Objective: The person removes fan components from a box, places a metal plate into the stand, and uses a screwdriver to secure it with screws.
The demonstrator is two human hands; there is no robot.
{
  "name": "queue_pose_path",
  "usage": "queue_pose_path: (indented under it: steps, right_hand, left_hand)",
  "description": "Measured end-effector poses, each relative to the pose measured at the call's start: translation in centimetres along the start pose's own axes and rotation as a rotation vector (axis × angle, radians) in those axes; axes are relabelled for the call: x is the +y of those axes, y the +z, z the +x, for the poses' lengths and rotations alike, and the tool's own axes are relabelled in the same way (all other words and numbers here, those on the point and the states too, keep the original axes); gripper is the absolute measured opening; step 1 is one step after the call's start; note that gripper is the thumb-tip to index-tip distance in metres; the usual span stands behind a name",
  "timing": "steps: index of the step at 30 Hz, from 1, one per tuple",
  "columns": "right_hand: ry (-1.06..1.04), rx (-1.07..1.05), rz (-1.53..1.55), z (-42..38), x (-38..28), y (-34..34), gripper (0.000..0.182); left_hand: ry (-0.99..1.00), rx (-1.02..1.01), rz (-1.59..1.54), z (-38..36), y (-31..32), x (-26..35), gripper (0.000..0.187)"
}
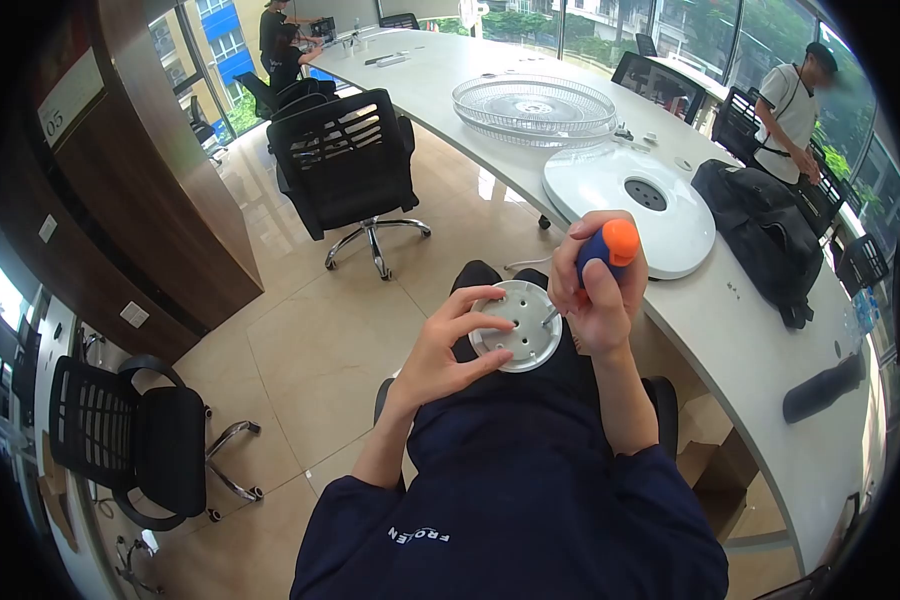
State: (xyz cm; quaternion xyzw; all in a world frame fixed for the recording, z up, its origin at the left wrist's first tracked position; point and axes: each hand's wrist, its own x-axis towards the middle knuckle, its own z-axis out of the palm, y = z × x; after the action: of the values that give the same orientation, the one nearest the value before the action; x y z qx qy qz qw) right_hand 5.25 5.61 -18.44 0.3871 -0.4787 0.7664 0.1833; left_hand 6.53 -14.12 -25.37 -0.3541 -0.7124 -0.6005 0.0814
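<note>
On my lap lies a round white disc [536, 350] with several small holes, its face turned up. My left hand [448, 345] grips it from the left, with fingers over the face and along the edge. In my right hand [602, 300] is a screwdriver [608, 248] with a blue and orange handle. Its metal shaft points down and left, the tip right at the disc's right side. The fist hides part of the handle.
A long white table [735, 350] curves along my right, bearing a white round fan base [610, 190], wire fan guards [535, 108], a black backpack [765, 230] and a dark bottle [823, 388]. Office chairs [345, 165] stand on the left. A person [792, 115] stands beyond the table.
</note>
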Motion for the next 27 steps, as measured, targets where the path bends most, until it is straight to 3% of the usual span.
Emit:
queue_pose_path:
  steps: [13,16,19,22,27]
  right_hand:
    - [0.003,0.038,0.047,-0.6,-0.6,-0.2,0.033]
    - [-0.047,0.048,-0.075,-0.4,-1.4,0.3,0.036]
    - [-0.087,0.017,0.068,0.2,-3.4,0.4,0.038]
    - [-0.114,-0.022,0.152,0.6,-1.5,1.7,0.037]
    - [0.034,0.012,0.227,0.6,0.2,1.6,0.032]
  left_hand:
    - [-0.003,-0.022,-0.056,-0.6,0.9,-1.2,0.012]
    - [-0.028,-0.031,-0.056,-0.7,0.7,-0.7,0.013]
    - [0.006,-0.033,-0.065,-0.4,0.7,-1.9,0.017]
    - [0.166,-0.055,-0.021,0.6,0.5,-2.4,0.033]
    - [0.123,-0.059,-0.066,0.7,1.0,-2.9,0.033]
